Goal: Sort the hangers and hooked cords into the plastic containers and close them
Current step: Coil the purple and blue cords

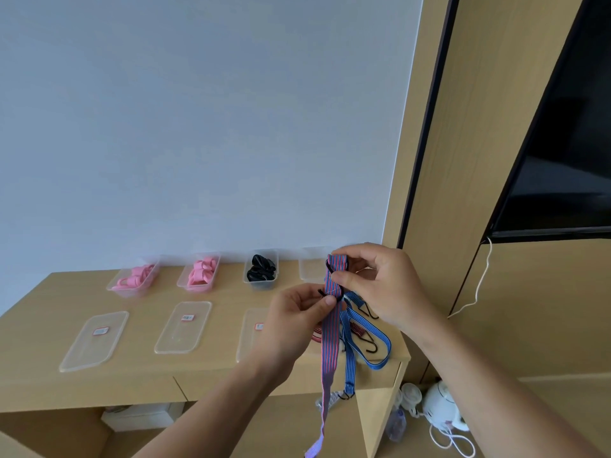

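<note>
Both hands hold one red-and-blue striped hooked cord (330,338) above the desk's right end. My right hand (377,282) pinches its folded top, and my left hand (297,312) grips it just below, at a black hook. The cord's long tail hangs past the desk edge. More blue and red hooked cords (370,342) lie in a heap on the desk under my hands. At the back stand two open containers of pink hangers (134,276) (200,271), one of black hangers (261,267), and an empty container (312,269), partly hidden by the cord.
Three clear lids (94,340) (183,327) (251,332) with red labels lie on the wooden desk (43,312) in front of the containers. A dark screen (562,143) hangs on the right. A white kettle (443,408) and cables sit on the floor.
</note>
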The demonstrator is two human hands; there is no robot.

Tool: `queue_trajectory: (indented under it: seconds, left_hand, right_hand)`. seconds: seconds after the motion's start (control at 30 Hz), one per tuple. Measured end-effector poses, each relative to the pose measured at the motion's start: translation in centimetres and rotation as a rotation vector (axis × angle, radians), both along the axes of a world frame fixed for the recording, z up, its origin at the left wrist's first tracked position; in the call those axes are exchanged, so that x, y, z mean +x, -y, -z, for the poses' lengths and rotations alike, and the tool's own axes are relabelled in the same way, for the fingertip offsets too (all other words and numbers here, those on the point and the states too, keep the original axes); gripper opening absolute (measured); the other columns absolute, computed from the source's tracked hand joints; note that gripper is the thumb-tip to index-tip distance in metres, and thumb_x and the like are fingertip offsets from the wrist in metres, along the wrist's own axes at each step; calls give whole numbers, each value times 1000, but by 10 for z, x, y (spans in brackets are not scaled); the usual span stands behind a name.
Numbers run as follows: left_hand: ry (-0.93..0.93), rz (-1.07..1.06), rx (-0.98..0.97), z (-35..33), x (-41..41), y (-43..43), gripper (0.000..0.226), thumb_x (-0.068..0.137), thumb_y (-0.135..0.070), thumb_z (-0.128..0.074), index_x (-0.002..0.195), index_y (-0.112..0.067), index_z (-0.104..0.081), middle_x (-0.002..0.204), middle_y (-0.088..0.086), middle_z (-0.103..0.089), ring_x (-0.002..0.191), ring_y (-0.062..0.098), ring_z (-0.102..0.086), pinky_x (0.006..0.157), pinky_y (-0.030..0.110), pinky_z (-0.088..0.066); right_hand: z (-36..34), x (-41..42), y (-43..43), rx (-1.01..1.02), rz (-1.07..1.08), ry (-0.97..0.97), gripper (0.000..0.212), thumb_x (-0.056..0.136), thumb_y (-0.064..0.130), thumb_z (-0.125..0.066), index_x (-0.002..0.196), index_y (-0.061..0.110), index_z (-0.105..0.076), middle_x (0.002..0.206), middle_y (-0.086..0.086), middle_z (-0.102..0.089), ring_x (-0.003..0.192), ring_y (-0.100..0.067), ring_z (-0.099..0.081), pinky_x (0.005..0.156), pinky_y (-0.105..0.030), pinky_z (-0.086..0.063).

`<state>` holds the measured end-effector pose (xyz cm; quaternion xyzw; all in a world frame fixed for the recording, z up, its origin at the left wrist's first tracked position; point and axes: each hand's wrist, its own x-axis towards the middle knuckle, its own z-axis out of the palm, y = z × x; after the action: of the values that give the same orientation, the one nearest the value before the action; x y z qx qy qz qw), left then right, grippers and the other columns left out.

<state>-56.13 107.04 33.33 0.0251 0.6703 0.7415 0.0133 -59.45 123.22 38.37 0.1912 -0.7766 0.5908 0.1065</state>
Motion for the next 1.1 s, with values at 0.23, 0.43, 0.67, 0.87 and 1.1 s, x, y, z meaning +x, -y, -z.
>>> queue_trajectory:
  seconds: [0.23, 0.43, 0.67, 0.87, 1.1]
  left_hand:
    - [88, -21, -3, -3, 1, -2, 29, 100, -29, -65, 81, -13, -80, 84, 15, -78, 72, 25, -71, 64, 32, -57]
    - [208, 23, 183, -3, -2, 0, 44, 102, -42, -56, 94, -8, -82, 104, 25, -76, 95, 38, -73, 103, 62, -49]
    - [181, 97, 223, -3, -10, 5, 33, 89, -40, -68, 101, -13, -82, 99, 13, -77, 91, 24, -74, 91, 41, -60]
    - [131, 133, 239, -2, -12, 8, 28, 88, -29, -71, 100, -5, -80, 93, 15, -75, 84, 24, -73, 83, 37, -63]
    - [127, 107, 211, -3, -8, 10, 25, 100, -8, -59, 87, -7, -80, 90, 15, -73, 79, 22, -71, 76, 33, -63]
  right_hand:
    - [0, 8, 3, 32, 69, -186, 39, 74, 0, -84, 82, 36, -72, 83, 19, -73, 75, -7, -72, 73, -27, -59]
    - [19, 16, 4, 38, 160, -419, 20, 72, -5, -85, 84, 8, -76, 82, 2, -74, 71, -9, -71, 66, -23, -58]
    - [39, 18, -1, 173, 108, -491, 31, 61, -15, -87, 82, 6, -80, 95, -2, -77, 89, -8, -72, 82, -25, -58]
    - [46, 19, -8, 245, 65, -561, 27, 67, -6, -88, 90, 7, -80, 104, -1, -76, 97, -7, -71, 88, -22, -56]
    - [42, 22, -9, 350, -9, -589, 10, 77, 15, -84, 86, 11, -81, 103, 2, -76, 99, -11, -68, 88, -30, -54]
